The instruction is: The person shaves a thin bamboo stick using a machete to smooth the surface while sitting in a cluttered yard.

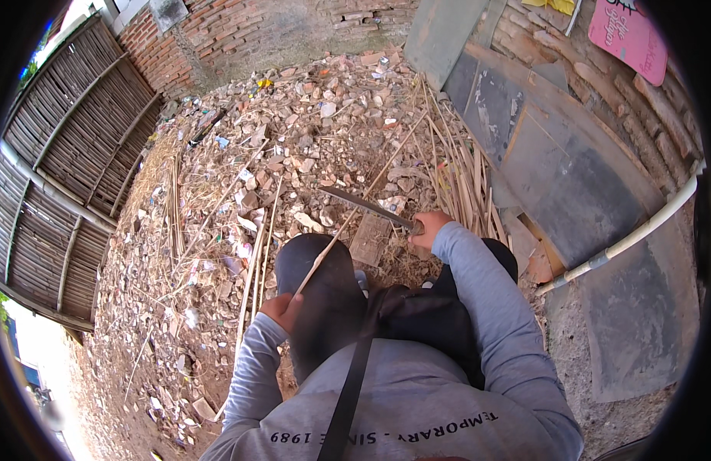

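My left hand is closed on the near end of a long, thin bamboo strip, which slants away up and to the right over my knee. In my right hand is the handle of a machete. Its long dark blade points left and crosses the strip near the middle; whether the edge touches it I cannot tell. A flat wooden block lies on the ground below the blade, between my knees.
Several cut strips lie in a bundle at the right, and more strips lie left of my knee. Rubble covers the ground. Dark panels and a pale pole stand on the right; a bamboo fence is on the left.
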The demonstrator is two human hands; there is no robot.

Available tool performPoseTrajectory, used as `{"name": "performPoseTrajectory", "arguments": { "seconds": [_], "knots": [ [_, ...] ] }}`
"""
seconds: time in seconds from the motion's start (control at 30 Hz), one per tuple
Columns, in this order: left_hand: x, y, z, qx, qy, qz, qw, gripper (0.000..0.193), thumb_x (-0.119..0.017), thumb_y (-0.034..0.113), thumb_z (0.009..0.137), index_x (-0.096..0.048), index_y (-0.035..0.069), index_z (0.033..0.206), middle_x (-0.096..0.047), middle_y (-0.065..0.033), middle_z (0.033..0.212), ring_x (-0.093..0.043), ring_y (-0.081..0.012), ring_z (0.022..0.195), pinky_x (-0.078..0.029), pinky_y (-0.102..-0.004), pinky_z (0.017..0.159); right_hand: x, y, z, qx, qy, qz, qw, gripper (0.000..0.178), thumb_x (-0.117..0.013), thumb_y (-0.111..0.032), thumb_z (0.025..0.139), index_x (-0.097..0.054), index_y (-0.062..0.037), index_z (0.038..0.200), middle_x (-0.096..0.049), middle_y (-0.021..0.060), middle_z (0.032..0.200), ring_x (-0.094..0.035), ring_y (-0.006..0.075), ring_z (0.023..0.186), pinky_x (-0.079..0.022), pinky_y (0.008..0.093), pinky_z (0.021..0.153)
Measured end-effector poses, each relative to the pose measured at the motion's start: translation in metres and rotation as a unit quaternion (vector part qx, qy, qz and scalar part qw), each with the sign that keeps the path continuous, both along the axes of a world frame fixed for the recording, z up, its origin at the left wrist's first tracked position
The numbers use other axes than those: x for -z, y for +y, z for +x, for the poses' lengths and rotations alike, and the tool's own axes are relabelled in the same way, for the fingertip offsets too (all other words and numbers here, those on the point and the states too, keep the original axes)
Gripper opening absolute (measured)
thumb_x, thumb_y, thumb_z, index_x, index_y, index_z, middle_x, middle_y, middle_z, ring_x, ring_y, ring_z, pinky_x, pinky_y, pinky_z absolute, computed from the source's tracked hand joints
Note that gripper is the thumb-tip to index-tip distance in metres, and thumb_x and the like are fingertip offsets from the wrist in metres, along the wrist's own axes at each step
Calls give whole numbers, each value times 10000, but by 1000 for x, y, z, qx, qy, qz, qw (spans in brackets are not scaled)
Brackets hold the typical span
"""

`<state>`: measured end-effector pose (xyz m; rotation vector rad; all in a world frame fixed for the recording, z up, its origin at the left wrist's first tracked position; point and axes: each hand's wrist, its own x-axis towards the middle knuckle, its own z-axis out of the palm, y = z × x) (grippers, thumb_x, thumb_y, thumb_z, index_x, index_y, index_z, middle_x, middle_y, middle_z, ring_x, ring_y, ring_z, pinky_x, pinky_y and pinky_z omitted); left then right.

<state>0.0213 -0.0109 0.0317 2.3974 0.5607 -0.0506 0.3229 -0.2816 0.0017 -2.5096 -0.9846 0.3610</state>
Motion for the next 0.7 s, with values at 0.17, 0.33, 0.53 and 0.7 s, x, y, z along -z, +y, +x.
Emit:
{"name": "performPoseTrajectory", "arguments": {
  "seconds": [0.17,0.33,0.53,0.7],
  "knots": [
    [0,0,1,-7,5,3,1000,481,-470,438,911,-599,-3,769,-582,-203,655,-598,-318,640,-457,-384,621,1,-1,0,2,2,6,1000,384,-719,-360,664,-617,-56,875,-640,177,832,-615,364,831,-487,429,755],
    [0,-1,2,-8,-7,-16,1000,476,-485,429,912,-595,-5,752,-577,-174,628,-591,-270,614,-453,-374,602,6,-2,1,-7,-5,4,1000,402,-722,-375,661,-612,-49,868,-640,177,829,-616,361,823,-488,427,752],
    [6,1,0,-15,-31,-34,999,468,-512,416,910,-567,-2,707,-543,-143,585,-534,-220,554,-428,-358,559,7,-1,4,-12,21,-13,1000,456,-716,-420,665,-620,-70,940,-641,196,865,-613,377,860,-487,431,774],
    [15,6,0,-9,-35,-25,999,464,-523,404,908,-540,2,676,-499,-144,554,-479,-215,514,-397,-360,528,13,-2,5,-11,10,7,1000,436,-712,-390,660,-619,-58,928,-642,189,862,-615,367,855,-486,426,771]
  ]
}}
